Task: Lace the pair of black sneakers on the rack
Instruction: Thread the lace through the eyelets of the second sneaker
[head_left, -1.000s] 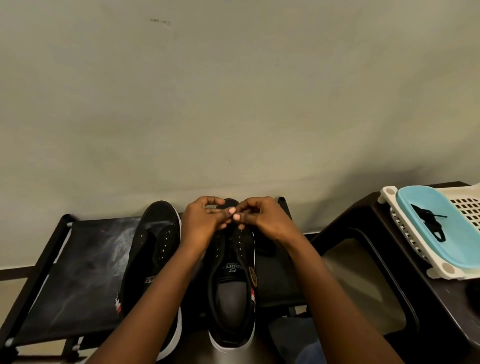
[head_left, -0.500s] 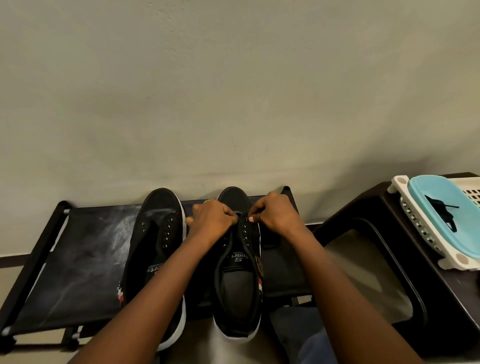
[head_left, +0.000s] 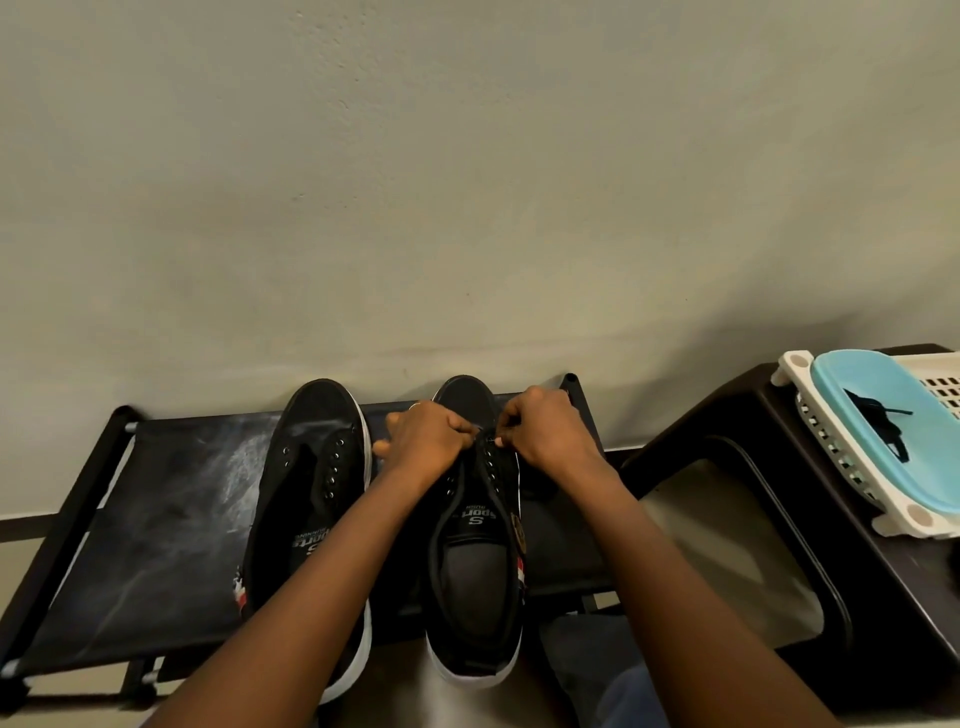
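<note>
1. While both hands work at the toe-end eyelets of the right sneaker (head_left: 475, 525), step in hand looks like starting its lace; left hand (head_left: 426, 441) fingers curled, right hand (head_left: 540, 436) pinching at something dark there, likely the lace, too small to tell.
2. Left sneaker (head_left: 311, 499) just beside it, eyelets bare, untouched.
3. Both sit on the rack (head_left: 156, 519), toes toward the wall, heels past the front edge.
4. Next, my guess: feed the tip through an eyelet, pull even; needs fine pinch.
5. Room: rack surface open to the left; dark stool (head_left: 727, 499) close on the right.
6. Second lace (head_left: 883, 426) lies in the blue tray (head_left: 852, 384), well apart.
</note>
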